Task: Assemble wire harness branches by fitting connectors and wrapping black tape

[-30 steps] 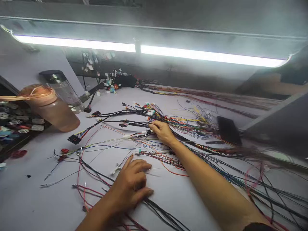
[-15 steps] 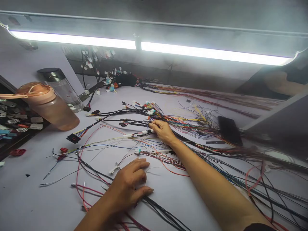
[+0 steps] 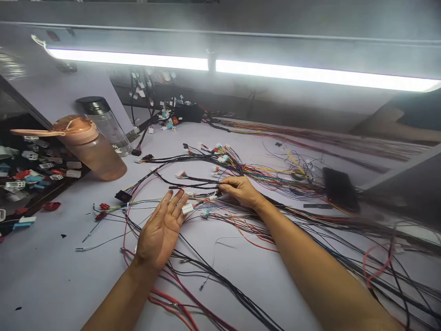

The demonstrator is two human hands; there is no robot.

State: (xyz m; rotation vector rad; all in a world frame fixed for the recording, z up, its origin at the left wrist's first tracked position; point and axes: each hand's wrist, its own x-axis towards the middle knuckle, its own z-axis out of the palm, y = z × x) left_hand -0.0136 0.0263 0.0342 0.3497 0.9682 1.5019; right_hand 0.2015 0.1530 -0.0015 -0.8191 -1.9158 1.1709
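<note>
My right hand point(image 3: 241, 191) pinches a black-sleeved cable branch point(image 3: 203, 183) of the wiring harness in the middle of the table. My left hand point(image 3: 161, 230) is turned palm up with its fingers stretched out, left of the right hand. At its fingertips a white connector point(image 3: 188, 209) shows; I cannot tell whether the fingers touch it. A teal connector point(image 3: 205, 214) with thin wires lies to the right of the left hand. A black connector point(image 3: 123, 196) on colored wires lies beyond the left hand, to its left.
A pink-lidded bottle point(image 3: 93, 149) and a clear glass bottle point(image 3: 106, 126) stand at the left. Beside them are bins of loose connectors point(image 3: 37, 170). A phone point(image 3: 339, 188) lies at the right among long wires. A tube light point(image 3: 310, 73) hangs low across the back.
My left hand has moved forward and turned palm up, fingers opening out. The right hand keeps its pinch near the same spot. The view has shifted slightly left.
</note>
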